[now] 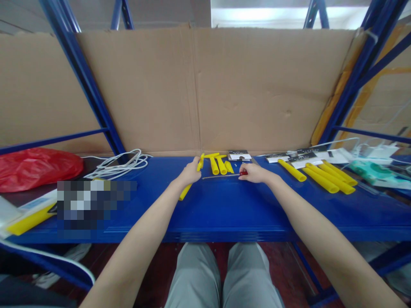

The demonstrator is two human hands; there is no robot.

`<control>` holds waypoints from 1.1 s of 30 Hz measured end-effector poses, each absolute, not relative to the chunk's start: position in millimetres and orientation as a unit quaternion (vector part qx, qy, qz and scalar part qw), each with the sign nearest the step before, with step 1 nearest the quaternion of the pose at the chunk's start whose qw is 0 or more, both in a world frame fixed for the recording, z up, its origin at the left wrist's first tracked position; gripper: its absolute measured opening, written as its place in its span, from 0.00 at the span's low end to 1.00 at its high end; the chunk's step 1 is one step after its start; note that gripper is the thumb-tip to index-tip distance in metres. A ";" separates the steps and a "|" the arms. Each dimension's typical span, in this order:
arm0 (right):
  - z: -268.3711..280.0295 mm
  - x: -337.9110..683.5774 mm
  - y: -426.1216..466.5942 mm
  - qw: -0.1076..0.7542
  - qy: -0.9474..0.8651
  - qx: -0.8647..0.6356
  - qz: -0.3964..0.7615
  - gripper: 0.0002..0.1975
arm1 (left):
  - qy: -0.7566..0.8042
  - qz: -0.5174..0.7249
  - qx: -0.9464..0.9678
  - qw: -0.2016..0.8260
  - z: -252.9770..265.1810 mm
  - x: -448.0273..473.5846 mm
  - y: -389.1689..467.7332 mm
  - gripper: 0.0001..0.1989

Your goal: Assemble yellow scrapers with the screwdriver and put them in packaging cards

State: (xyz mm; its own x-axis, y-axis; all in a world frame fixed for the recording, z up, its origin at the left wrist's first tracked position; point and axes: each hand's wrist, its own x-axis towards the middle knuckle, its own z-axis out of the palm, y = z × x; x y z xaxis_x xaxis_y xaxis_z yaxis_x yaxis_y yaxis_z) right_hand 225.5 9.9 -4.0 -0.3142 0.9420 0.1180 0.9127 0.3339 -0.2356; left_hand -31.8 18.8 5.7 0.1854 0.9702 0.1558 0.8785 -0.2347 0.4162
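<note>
My left hand (pixel 192 172) is closed around a yellow tool with a tube-like handle (pixel 185 192), whose narrow head sticks up above the fingers. In my right hand (pixel 253 173) is the red handle of a screwdriver (pixel 221 176). Its long thin shaft points left toward my left hand, apart from the yellow tool. Behind the shaft lie yellow T-shaped tools (pixel 213 164) and a short yellow piece (pixel 229 167). A black-and-white packet (pixel 239 155) rests behind my right hand.
On the right of the blue table (pixel 224 209) lie several yellow tubes (pixel 321 179) with black-and-white cards. A coiled white cable (pixel 120 164), a red bag (pixel 40 169) and a blurred-out object (pixel 91 203) are on the left. Cardboard (pixel 250 90) stands along the back between blue posts.
</note>
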 end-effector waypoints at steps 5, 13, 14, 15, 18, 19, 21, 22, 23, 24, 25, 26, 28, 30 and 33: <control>-8.4 224.6 12.8 0.100 -0.823 -0.554 0.074 0.03 | 0.570 0.241 0.780 0.090 2.6 -32.0 20.4 0.29; -10.4 218.9 11.1 0.145 -0.837 -0.522 0.079 0.06 | 0.459 0.253 0.852 0.000 -0.6 -28.2 15.4 0.28; -10.6 216.1 10.2 0.166 -0.839 -0.513 0.073 0.06 | 0.453 0.246 0.857 -0.009 -1.5 -26.9 14.5 0.28; -10.9 212.8 9.3 0.193 -0.840 -0.503 0.068 0.06 | 0.448 0.237 0.862 -0.018 -2.5 -25.7 13.6 0.28; -12.2 201.0 7.3 0.285 -0.835 -0.464 0.080 0.08 | 0.429 0.212 0.877 -0.049 -4.7 -22.2 11.0 0.28; -12.8 197.0 7.1 0.314 -0.833 -0.446 0.095 0.08 | 0.420 0.207 0.882 -0.058 -5.1 -21.2 10.2 0.28; -14.6 189.5 7.7 0.365 -0.828 -0.405 0.134 0.07 | 0.401 0.204 0.890 -0.072 -5.4 -19.1 8.4 0.29; -15.8 186.0 8.4 0.388 -0.823 -0.385 0.157 0.06 | 0.393 0.205 0.893 -0.076 -5.3 -18.1 7.5 0.29; -17.2 182.7 9.2 0.411 -0.815 -0.367 0.182 0.06 | 0.385 0.206 0.896 -0.080 -5.1 -17.1 6.6 0.29; -18.7 179.7 10.1 0.432 -0.804 -0.352 0.208 0.06 | 0.378 0.208 0.898 -0.082 -4.8 -16.1 5.7 0.29; -20.2 176.8 10.8 0.453 -0.788 -0.342 0.237 0.07 | 0.373 0.210 0.900 -0.084 -4.6 -15.2 4.8 0.29; -21.5 174.2 11.3 0.471 -0.770 -0.337 0.267 0.08 | 0.369 0.212 0.901 -0.087 -4.4 -14.4 4.0 0.29; -23.6 169.8 11.5 0.498 -0.732 -0.334 0.323 0.10 | 0.365 0.216 0.901 -0.093 -4.3 -12.8 2.4 0.29; -24.5 166.7 10.6 0.518 -0.700 -0.333 0.361 0.12 | 0.362 0.220 0.900 -0.100 -4.9 -11.2 0.9 0.29; -25.0 164.4 8.5 0.548 -0.660 -0.330 0.393 0.15 | 0.361 0.224 0.899 -0.108 -6.9 -8.2 -1.1 0.29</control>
